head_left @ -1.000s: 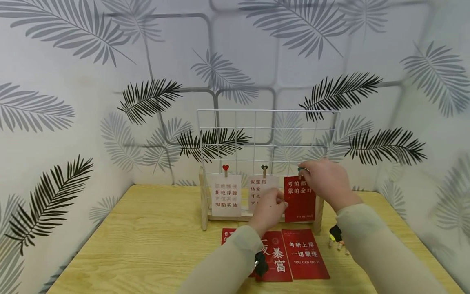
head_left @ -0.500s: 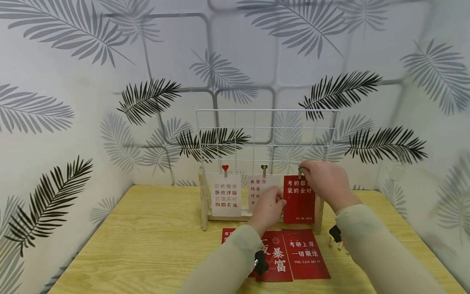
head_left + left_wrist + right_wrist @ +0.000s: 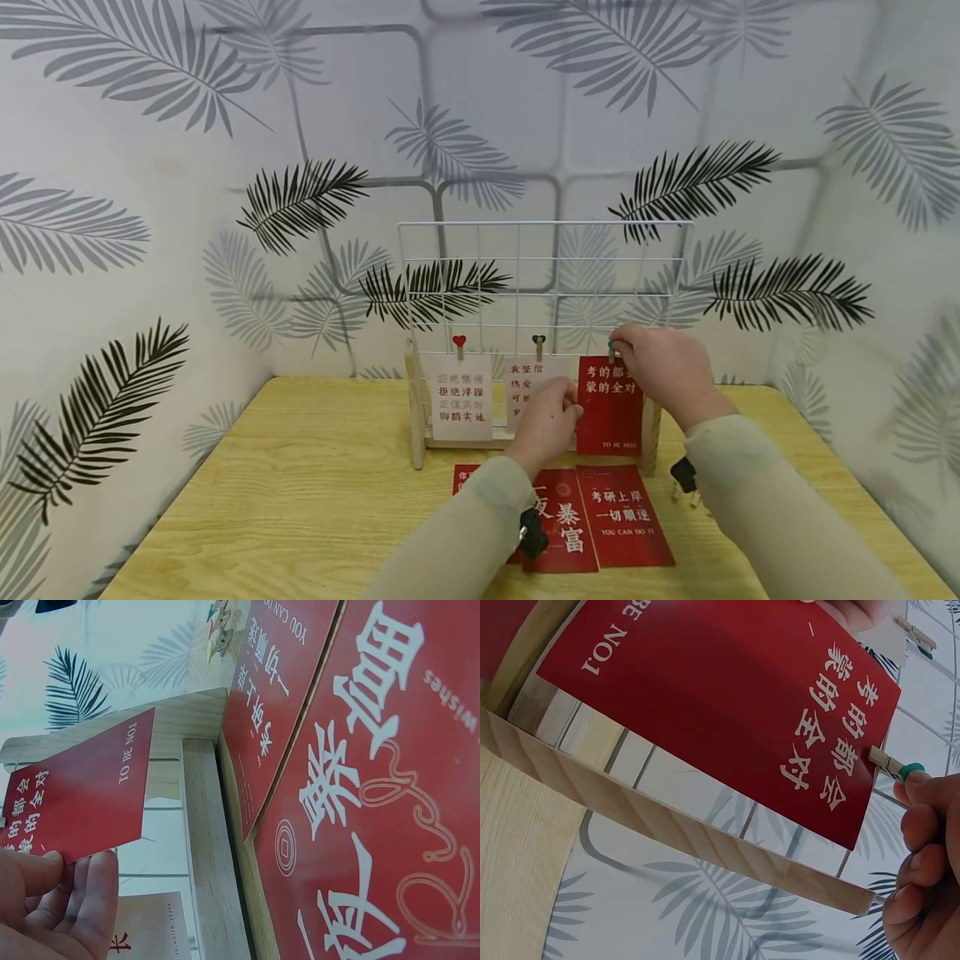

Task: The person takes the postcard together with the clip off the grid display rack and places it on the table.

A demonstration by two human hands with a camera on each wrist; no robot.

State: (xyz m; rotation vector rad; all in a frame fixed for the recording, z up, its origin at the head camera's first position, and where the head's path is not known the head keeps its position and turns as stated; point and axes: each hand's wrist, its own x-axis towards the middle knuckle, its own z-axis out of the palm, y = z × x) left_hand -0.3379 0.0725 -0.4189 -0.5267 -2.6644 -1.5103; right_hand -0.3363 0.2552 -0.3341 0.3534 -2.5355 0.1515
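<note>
Wood-grain table (image 3: 300,467) backed by leaf-patterned walls (image 3: 360,108), red card (image 3: 609,421) pinched by left hand (image 3: 546,427), clothespin (image 3: 886,762) pinched by right hand (image 3: 671,371)

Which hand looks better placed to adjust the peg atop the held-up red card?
Probably the right hand: it pinches the peg by its teal end, while the left hand holds the red card by its side edge.

Free passage above tabletop (image 3: 300,483) left of wire rack (image 3: 518,293); left hand (image 3: 545,421) blocks middle white card (image 3: 522,386).
</note>
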